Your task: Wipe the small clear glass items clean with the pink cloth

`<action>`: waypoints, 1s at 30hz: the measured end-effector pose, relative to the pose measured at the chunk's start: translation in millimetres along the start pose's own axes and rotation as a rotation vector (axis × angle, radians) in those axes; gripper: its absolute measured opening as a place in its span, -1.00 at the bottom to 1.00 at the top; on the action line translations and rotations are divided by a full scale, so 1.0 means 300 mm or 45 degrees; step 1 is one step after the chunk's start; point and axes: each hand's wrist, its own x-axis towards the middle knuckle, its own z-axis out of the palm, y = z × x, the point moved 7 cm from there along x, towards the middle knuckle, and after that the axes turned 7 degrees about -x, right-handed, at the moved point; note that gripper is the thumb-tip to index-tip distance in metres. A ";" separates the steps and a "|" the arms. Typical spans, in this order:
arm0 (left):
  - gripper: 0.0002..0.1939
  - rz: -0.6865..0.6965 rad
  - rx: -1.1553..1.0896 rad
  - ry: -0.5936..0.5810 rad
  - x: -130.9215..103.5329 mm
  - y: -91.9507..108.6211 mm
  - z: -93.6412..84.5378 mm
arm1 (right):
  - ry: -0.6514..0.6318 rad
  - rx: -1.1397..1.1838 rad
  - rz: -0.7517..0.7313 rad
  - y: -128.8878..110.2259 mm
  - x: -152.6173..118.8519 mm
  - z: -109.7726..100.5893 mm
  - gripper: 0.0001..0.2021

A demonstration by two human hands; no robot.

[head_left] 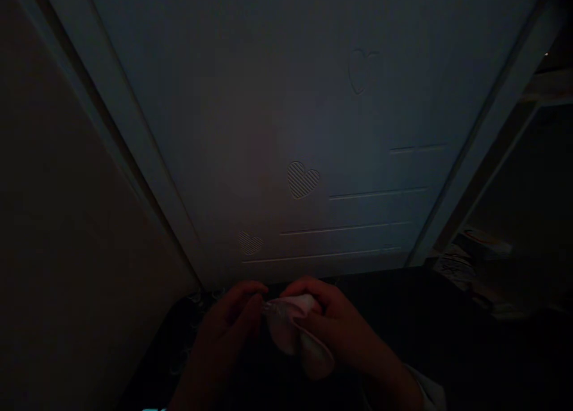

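Note:
The view is very dark. A small pale pink item, perhaps cloth, hangs between my two hands near the bottom centre, its lower part in two rounded flaps. My right hand is closed on its upper right part, thumb in front and fingers behind. At its upper left edge, my left hand has thumb and fingertips pressed together; whether they grip the item's edge or something tiny is too dark to tell.
A pale panel with embossed hearts and lines stands in front, framed on both sides. Below it lies a dark surface. Papers or similar items are at the right, and a plain wall is at the left.

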 end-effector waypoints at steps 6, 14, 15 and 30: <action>-0.72 0.025 -0.004 -0.052 0.004 -0.020 -0.004 | 0.022 0.022 0.001 0.012 0.002 -0.001 -0.80; -0.76 0.058 0.028 0.000 -0.006 -0.009 -0.011 | 0.061 0.020 0.036 0.020 0.001 -0.006 -0.79; -0.76 0.058 0.029 -0.007 -0.007 -0.009 -0.009 | 0.066 0.025 0.038 0.022 0.002 -0.007 -0.78; -0.76 0.087 -0.070 -0.032 -0.021 -0.020 -0.010 | 0.078 0.053 0.052 0.030 -0.004 -0.004 -0.79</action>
